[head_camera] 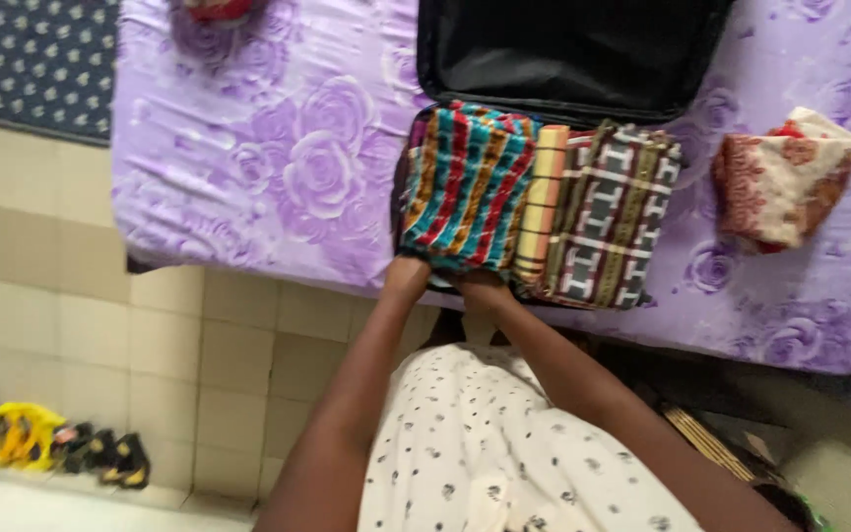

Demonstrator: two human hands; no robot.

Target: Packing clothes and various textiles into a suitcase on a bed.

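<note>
head view, looking down: nearest, 2 bare arms reach forward over a white dotted dress. left hand [406, 277] and right hand [483, 290] meet the near edge of a striped folded cloth [467, 184], fingers tucked under it, so their grip cannot be told. its long axis runs away from them, both hands equally near. it lies in an open black suitcase [568, 54] beside a checked folded cloth [610, 212], on a purple flowered bedsheet [278, 158].
</note>
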